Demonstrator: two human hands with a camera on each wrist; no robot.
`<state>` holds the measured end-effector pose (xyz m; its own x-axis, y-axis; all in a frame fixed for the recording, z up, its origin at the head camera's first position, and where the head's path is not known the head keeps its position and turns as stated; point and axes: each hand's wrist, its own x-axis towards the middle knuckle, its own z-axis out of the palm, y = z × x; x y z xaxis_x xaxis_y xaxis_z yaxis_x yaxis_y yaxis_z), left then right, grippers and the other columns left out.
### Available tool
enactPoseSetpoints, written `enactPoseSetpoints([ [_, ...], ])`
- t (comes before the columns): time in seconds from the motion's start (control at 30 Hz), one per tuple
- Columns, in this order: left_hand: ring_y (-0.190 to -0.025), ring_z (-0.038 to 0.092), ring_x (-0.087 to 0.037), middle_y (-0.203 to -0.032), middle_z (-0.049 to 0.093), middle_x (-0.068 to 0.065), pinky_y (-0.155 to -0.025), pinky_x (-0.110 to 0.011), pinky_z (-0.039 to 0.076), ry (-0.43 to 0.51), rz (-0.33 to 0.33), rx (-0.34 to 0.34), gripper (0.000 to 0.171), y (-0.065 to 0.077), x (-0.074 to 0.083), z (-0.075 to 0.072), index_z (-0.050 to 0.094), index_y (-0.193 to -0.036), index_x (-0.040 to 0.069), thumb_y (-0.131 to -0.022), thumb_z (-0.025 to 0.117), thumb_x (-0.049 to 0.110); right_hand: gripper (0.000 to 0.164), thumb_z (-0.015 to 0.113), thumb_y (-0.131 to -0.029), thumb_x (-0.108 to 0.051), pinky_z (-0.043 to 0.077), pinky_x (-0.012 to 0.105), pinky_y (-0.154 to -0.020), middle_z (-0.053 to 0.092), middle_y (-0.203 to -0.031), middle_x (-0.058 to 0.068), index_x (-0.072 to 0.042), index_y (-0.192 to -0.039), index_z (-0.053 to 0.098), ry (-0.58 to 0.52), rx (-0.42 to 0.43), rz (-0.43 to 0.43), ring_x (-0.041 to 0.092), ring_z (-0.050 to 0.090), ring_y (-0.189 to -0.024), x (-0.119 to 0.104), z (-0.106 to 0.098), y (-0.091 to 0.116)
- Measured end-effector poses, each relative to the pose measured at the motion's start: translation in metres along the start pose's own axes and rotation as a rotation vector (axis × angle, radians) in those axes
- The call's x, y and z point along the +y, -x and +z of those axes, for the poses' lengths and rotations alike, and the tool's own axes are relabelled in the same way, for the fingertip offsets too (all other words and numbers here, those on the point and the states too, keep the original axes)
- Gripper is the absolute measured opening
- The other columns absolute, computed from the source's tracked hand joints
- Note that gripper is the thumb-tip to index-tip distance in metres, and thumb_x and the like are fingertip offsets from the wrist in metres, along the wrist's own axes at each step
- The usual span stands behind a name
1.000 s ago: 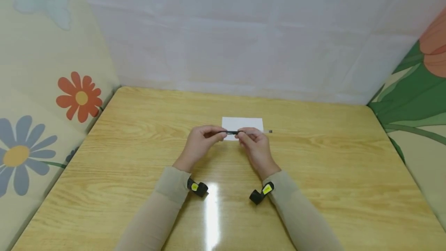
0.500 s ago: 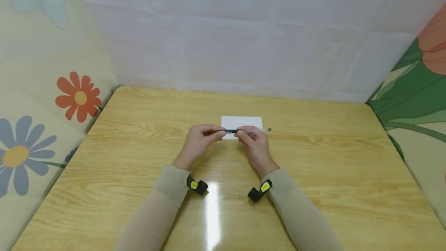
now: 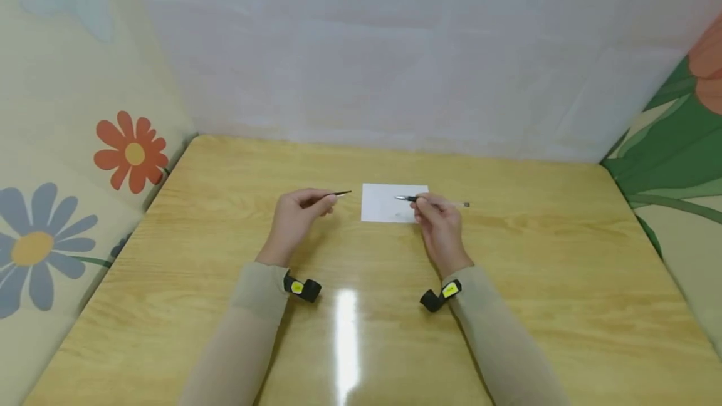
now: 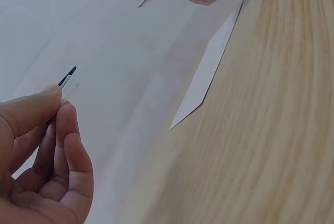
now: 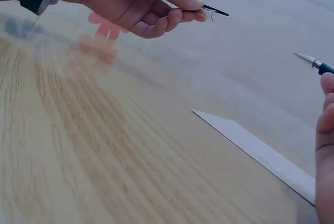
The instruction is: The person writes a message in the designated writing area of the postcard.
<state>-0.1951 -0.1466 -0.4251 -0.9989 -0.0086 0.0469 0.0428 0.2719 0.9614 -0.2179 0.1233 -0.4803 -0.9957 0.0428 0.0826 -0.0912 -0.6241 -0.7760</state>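
In the head view, my left hand [image 3: 299, 218] pinches a pen cap [image 3: 342, 193] between thumb and fingers. The cap is clear with a black clip, seen closer in the left wrist view, where the cap [image 4: 68, 81] points up and away. My right hand [image 3: 442, 227] grips an uncapped gel pen [image 3: 407, 198] with a clear barrel, its metal tip pointing left. A white sheet of paper [image 3: 378, 202] lies flat on the table between the hands, under the pen's tip. The right wrist view shows the bare pen tip [image 5: 308, 59] held above the table, apart from the cap.
The wood-grain table [image 3: 169, 293] reflects a bright streak of light near its front. A pale cloth backdrop [image 3: 383, 67] stands behind it, with flower-printed panels at both sides. Small dark marks show on the paper. Each wrist wears a black camera strap.
My hands have moved apart, the left one leftward with the cap and the right one rightward with the pen. The cap has come off, baring the pen tip.
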Motion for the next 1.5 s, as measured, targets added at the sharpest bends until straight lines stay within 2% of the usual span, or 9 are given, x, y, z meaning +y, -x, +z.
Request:
enactPoseSetpoints([
  [0.1,-0.093,0.067,-0.026,-0.106,0.071,-0.023,-0.089,-0.043,0.057,0.001,-0.002,0.012,0.034,-0.003,0.001,-0.002,0.074,-0.114,0.002,-0.096,0.072,0.031,0.031,0.055,-0.097,0.012,0.052,0.016,-0.062,0.072,-0.082,0.005,-0.010,-0.086,0.074,-0.005,-0.018,-0.008,0.012,0.064,-0.072,-0.002,0.003,-0.001],
  [0.4,-0.096,0.066,-0.026,-0.109,0.071,-0.019,-0.089,-0.037,0.057,0.028,-0.037,0.035,0.035,-0.002,0.002,-0.015,0.073,-0.120,0.003,-0.097,0.071,0.029,0.032,0.056,-0.096,0.012,0.052,0.016,-0.061,0.072,-0.079,0.004,-0.012,-0.085,0.074,0.008,-0.017,-0.023,0.010,0.063,-0.070,0.001,0.006,0.000],
  [0.53,-0.098,0.066,-0.025,-0.106,0.071,-0.013,-0.091,-0.035,0.056,0.028,-0.042,0.034,0.037,-0.003,0.004,-0.019,0.072,-0.121,0.003,-0.097,0.071,0.032,0.029,0.057,-0.097,0.011,0.052,0.016,-0.062,0.071,-0.079,0.004,-0.011,-0.085,0.073,0.014,0.006,-0.011,0.010,0.063,-0.071,0.000,0.004,0.001],
  [0.7,-0.099,0.065,-0.026,-0.101,0.071,-0.005,-0.092,-0.034,0.055,0.006,-0.045,0.072,0.040,-0.003,0.004,-0.027,0.073,-0.120,0.005,-0.096,0.072,0.037,0.030,0.056,-0.097,0.010,0.053,0.016,-0.063,0.071,-0.079,0.003,-0.012,-0.086,0.073,0.037,0.006,0.006,0.010,0.064,-0.072,0.000,0.003,0.001],
  [1.0,-0.096,0.067,-0.014,-0.114,0.070,-0.017,-0.089,-0.023,0.055,-0.024,-0.093,0.141,0.048,-0.001,0.001,-0.044,0.072,-0.120,0.003,-0.094,0.071,0.044,0.031,0.055,-0.098,0.010,0.053,0.017,-0.063,0.071,-0.078,0.003,-0.011,-0.086,0.074,0.053,0.006,0.023,0.011,0.064,-0.071,0.000,0.007,0.001],
  [1.13,-0.094,0.066,-0.012,-0.114,0.070,-0.017,-0.088,-0.025,0.055,-0.072,-0.115,0.180,0.047,0.000,-0.001,-0.052,0.072,-0.122,0.004,-0.096,0.070,0.043,0.027,0.057,-0.098,0.008,0.053,0.018,-0.063,0.071,-0.079,0.004,-0.011,-0.087,0.073,0.061,0.010,0.042,0.011,0.064,-0.072,-0.001,0.009,0.000],
  [1.23,-0.090,0.064,-0.010,-0.106,0.072,-0.011,-0.085,-0.027,0.055,-0.115,-0.122,0.213,0.043,0.000,-0.004,-0.058,0.072,-0.121,0.004,-0.097,0.069,0.040,0.027,0.056,-0.098,0.008,0.053,0.018,-0.062,0.070,-0.079,0.004,-0.011,-0.087,0.072,0.053,0.011,0.050,0.011,0.063,-0.071,-0.002,0.009,-0.002],
  [1.37,-0.086,0.062,-0.009,-0.095,0.070,0.001,-0.077,-0.023,0.054,-0.152,-0.137,0.243,0.039,-0.002,-0.009,-0.065,0.072,-0.120,0.003,-0.098,0.068,0.035,0.028,0.055,-0.098,0.009,0.052,0.017,-0.061,0.070,-0.077,0.004,-0.010,-0.086,0.072,0.039,0.018,0.054,0.011,0.063,-0.070,-0.003,0.009,-0.004],
  [1.5,-0.088,0.065,-0.011,-0.093,0.068,0.004,-0.074,-0.017,0.053,-0.175,-0.156,0.251,0.037,-0.003,-0.012,-0.070,0.069,-0.121,0.002,-0.099,0.067,0.032,0.026,0.056,-0.097,0.008,0.052,0.017,-0.061,0.070,-0.076,0.004,-0.011,-0.085,0.071,0.051,0.030,0.062,0.011,0.063,-0.069,-0.005,0.009,-0.006],
])
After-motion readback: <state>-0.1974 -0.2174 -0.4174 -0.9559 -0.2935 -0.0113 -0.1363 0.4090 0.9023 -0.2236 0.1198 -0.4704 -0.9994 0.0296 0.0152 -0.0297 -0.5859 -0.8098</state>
